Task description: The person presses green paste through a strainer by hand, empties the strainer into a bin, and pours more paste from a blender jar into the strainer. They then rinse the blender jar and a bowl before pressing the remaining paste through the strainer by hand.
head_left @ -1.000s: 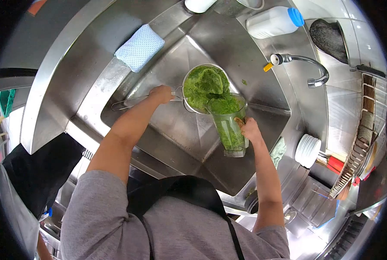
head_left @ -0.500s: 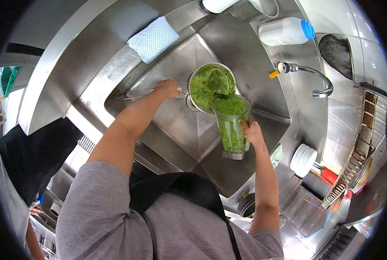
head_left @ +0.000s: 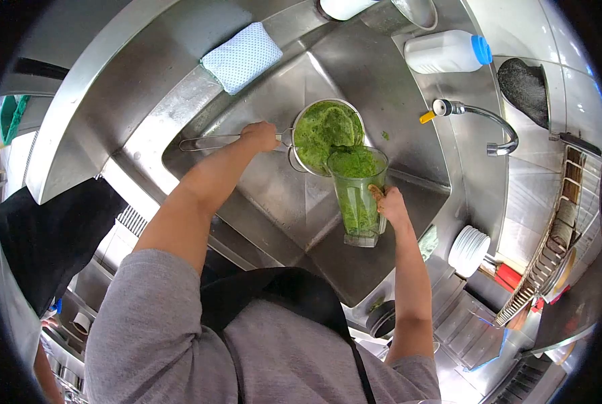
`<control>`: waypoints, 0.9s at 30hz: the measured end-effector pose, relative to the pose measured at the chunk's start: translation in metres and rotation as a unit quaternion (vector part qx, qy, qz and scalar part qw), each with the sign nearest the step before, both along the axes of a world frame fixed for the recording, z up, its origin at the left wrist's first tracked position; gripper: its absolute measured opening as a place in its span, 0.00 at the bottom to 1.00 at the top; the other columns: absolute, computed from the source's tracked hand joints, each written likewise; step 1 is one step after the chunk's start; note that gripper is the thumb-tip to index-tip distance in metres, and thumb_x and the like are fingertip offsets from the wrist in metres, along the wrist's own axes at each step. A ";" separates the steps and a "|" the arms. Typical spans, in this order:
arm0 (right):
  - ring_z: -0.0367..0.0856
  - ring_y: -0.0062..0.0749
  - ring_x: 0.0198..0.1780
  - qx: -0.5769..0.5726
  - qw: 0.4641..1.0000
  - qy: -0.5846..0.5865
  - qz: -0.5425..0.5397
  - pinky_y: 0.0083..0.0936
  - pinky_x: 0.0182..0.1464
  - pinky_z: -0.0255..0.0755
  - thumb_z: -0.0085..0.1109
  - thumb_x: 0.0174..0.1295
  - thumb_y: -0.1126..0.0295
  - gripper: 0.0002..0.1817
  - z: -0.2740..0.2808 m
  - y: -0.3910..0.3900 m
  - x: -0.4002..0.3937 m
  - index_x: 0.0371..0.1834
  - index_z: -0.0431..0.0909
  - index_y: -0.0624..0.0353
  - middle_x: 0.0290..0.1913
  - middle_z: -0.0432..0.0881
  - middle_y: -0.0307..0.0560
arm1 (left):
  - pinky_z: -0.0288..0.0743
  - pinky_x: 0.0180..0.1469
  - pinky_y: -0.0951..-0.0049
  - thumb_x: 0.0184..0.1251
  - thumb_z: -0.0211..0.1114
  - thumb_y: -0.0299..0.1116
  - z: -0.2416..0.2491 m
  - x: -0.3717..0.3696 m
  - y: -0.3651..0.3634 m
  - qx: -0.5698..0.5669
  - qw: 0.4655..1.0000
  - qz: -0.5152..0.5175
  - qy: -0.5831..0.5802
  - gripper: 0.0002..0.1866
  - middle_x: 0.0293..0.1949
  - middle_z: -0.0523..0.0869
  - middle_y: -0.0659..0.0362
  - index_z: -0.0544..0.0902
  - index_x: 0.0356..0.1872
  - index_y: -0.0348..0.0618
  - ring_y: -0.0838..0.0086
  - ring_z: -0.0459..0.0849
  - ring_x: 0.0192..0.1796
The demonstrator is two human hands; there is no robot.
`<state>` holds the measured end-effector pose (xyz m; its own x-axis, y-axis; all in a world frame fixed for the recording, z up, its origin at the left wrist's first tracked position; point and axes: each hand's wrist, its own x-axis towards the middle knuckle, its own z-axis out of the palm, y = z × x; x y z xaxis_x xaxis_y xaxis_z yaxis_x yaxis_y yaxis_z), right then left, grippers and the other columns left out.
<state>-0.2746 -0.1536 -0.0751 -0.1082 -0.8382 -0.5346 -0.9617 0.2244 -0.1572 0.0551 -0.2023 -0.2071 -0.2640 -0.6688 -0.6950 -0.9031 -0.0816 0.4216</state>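
I judged the step in hand to be tipping the green pulp out of the blender jug (head_left: 359,196) into the strainer (head_left: 326,135), and doing it well called for two things at once: keeping the jug's lip over the strainer's bowl so nothing slid past the rim, and holding the strainer level above the sink (head_left: 408,182) so the mound could not slump over the side. A few green flecks already lay on the steel just right of the strainer, so a slow, steady tilt seemed the safer course. The strainer was already heaped, which left little room.

My left hand (head_left: 260,136), a little left of the frame's centre, was closed in a full fist round the strainer's long wire handle near the bowl; the handle ran on toward the left. My right hand (head_left: 390,205), just right of centre, was wrapped round the jug's handle with the fingers curled tight, the jug tilted so its mouth touched or overlapped the strainer's lower right rim. I could not tell whether they truly touched.

A blue cloth (head_left: 241,56) lay on the sink's edge in the upper left, a white bottle (head_left: 447,51) and the tap (head_left: 472,121) at upper right, a stack of plates (head_left: 467,250) at right.
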 end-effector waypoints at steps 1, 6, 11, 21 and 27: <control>0.70 0.29 0.14 0.000 1.000 0.000 0.001 0.27 0.20 0.63 0.54 0.51 0.57 0.22 0.001 0.000 0.001 0.18 0.71 0.70 0.11 0.69 0.46 | 0.68 0.48 0.62 0.53 0.54 0.50 0.001 0.000 0.000 0.000 1.000 0.001 0.000 0.25 0.43 0.76 0.49 0.74 0.42 0.37 0.59 0.75 0.47; 0.70 0.29 0.15 0.011 1.000 -0.005 0.005 0.27 0.20 0.63 0.54 0.51 0.56 0.22 0.014 -0.003 0.015 0.18 0.71 0.70 0.10 0.69 0.46 | 0.69 0.47 0.62 0.52 0.55 0.49 0.000 0.000 -0.001 0.010 1.000 -0.002 0.005 0.24 0.42 0.77 0.48 0.75 0.41 0.37 0.59 0.75 0.46; 0.72 0.31 0.16 0.028 0.999 0.004 -0.020 0.28 0.22 0.64 0.55 0.51 0.56 0.22 0.012 -0.003 0.013 0.19 0.71 0.70 0.12 0.70 0.48 | 0.70 0.46 0.62 0.52 0.56 0.47 -0.007 -0.001 0.001 -0.017 1.000 0.011 0.012 0.23 0.42 0.77 0.49 0.76 0.40 0.38 0.60 0.76 0.45; 0.72 0.32 0.17 0.031 0.999 -0.009 0.007 0.28 0.23 0.64 0.53 0.52 0.56 0.22 0.023 -0.008 0.026 0.20 0.72 0.71 0.12 0.70 0.50 | 0.69 0.46 0.61 0.52 0.56 0.48 -0.010 0.000 0.003 -0.029 0.999 0.017 0.021 0.23 0.40 0.78 0.48 0.76 0.38 0.36 0.59 0.76 0.45; 0.68 0.30 0.15 0.019 0.999 0.015 0.042 0.28 0.21 0.63 0.53 0.52 0.57 0.21 0.005 -0.013 0.008 0.20 0.71 0.69 0.11 0.69 0.47 | 0.71 0.45 0.63 0.51 0.57 0.45 -0.003 0.000 0.001 -0.025 1.000 -0.008 0.006 0.20 0.41 0.79 0.50 0.77 0.40 0.40 0.61 0.77 0.45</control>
<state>-0.2663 -0.1667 -0.0702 -0.0547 -0.8236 -0.5646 -0.9814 0.1484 -0.1214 0.0554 -0.2014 -0.2104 -0.2839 -0.6982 -0.6572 -0.8989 -0.0447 0.4359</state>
